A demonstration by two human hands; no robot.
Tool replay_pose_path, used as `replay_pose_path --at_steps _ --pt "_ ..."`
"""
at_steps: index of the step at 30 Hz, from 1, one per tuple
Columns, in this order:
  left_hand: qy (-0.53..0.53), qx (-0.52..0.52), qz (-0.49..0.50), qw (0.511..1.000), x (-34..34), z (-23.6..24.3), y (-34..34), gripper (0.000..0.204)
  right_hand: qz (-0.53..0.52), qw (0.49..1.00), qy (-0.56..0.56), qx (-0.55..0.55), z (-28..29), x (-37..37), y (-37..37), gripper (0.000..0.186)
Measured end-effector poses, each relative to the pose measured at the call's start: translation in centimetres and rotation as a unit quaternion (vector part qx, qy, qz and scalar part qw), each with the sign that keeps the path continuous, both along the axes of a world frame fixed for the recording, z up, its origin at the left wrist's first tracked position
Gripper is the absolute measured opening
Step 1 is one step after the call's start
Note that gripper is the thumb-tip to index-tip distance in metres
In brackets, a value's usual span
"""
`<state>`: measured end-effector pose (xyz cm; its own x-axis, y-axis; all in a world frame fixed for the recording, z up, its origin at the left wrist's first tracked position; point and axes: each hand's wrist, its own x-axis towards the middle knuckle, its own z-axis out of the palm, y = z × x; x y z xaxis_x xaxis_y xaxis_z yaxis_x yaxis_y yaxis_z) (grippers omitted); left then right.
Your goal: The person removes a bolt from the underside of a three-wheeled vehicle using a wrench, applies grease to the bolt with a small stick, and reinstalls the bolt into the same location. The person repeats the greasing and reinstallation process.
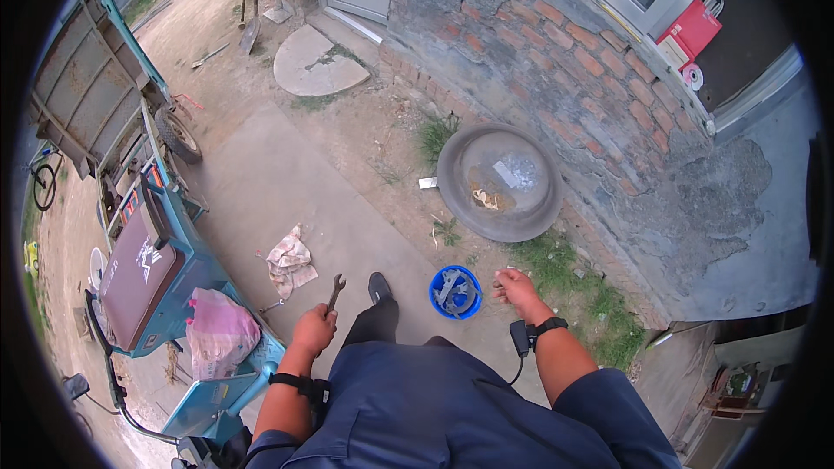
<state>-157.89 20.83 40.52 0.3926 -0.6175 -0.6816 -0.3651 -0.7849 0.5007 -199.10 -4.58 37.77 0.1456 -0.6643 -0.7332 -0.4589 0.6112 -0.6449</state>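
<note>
My left hand (314, 328) grips an open-ended wrench (335, 292), its jaw pointing up and away from me. My right hand (519, 288) is held out over the ground, fingers curled in; whether something small sits between them I cannot make out. Just left of it, a blue hard hat (474, 302) lies upside down on the paving, its grey inner straps showing. A crumpled pink-and-white cloth (291, 262) is spread on the ground beyond my left hand. Beside the cloth lies a small metal tool (273, 306).
A blue three-wheeled cargo vehicle (189, 274) stands at left, its rusty bed (87, 69) tilted up. A pink plastic bag (221, 330) rests on it. A large round metal basin (539, 217) sits by the brick wall (565, 61). A shovel (250, 35) leans farther off.
</note>
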Motion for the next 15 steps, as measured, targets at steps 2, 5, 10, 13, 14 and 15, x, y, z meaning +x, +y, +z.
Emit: replay_pose_path --at_steps 2,5,10,13,14,15 --pt "-0.029 -0.011 -0.039 0.999 3.4 0.2 -4.4 0.032 0.035 0.999 -0.012 0.006 -0.2 5.1 -2.8 0.037" --pt "-0.073 -0.016 -0.113 0.991 8.3 3.3 -9.8 0.033 0.097 0.995 -0.015 -0.013 1.0 11.4 -7.4 0.037" --pt "-0.09 -0.032 -0.047 0.994 16.7 4.0 -14.9 0.033 0.075 0.996 0.032 0.041 -0.7 15.3 -17.1 0.035" --pt "-0.102 -0.014 0.032 0.994 20.7 2.5 -16.1 0.032 0.081 0.993 0.057 0.058 -2.9 18.0 -24.2 0.033" --pt "-0.103 -0.005 0.065 0.993 21.8 2.2 -16.1 0.031 0.083 0.993 0.063 0.063 -3.2 19.5 -26.8 0.032" --pt "-0.105 0.003 0.096 0.99 23.2 2.3 -16.2 0.031 0.086 0.992 0.056 0.069 -3.5 21.6 -29.6 0.032"
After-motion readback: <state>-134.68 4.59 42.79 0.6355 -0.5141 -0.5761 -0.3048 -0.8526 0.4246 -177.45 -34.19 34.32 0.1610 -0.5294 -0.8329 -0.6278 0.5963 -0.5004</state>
